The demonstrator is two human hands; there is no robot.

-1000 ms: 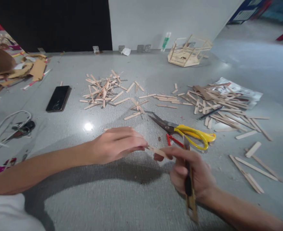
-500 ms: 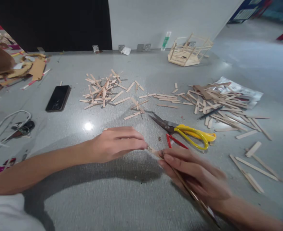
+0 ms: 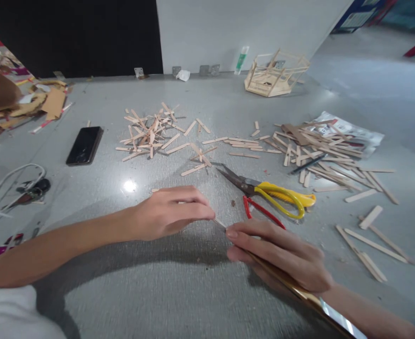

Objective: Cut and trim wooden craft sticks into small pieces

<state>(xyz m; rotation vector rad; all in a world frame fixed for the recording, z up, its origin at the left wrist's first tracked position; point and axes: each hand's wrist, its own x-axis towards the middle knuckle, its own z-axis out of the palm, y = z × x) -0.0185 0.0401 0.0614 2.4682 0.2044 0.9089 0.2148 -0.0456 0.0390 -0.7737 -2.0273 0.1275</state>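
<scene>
My left hand (image 3: 174, 212) pinches one end of a thin wooden craft stick (image 3: 220, 223) just above the table. At the stick's other end, my right hand (image 3: 281, 252) is closed around a long, narrow, golden-brown strip with a glossy face (image 3: 308, 297). This strip runs under the palm toward the lower right. Its front tip is hidden by my fingers, so I cannot tell what kind of tool it is. Just beyond my right hand lie scissors with yellow handles (image 3: 281, 200) and a tool with red handles (image 3: 264, 209), partly covered by that hand.
Craft sticks form a pile (image 3: 152, 132) at centre left and a larger one (image 3: 327, 150) at right, with a dark pen (image 3: 308, 164). A stick-built frame (image 3: 276, 77) and glue stick (image 3: 241, 60) stand at the back. A phone (image 3: 85, 145) and cables (image 3: 27, 181) lie left.
My right hand has shifted slightly left, and the long strip has turned so more of its glossy face shows. Less of the craft stick's flat side is visible. My left hand stays put.
</scene>
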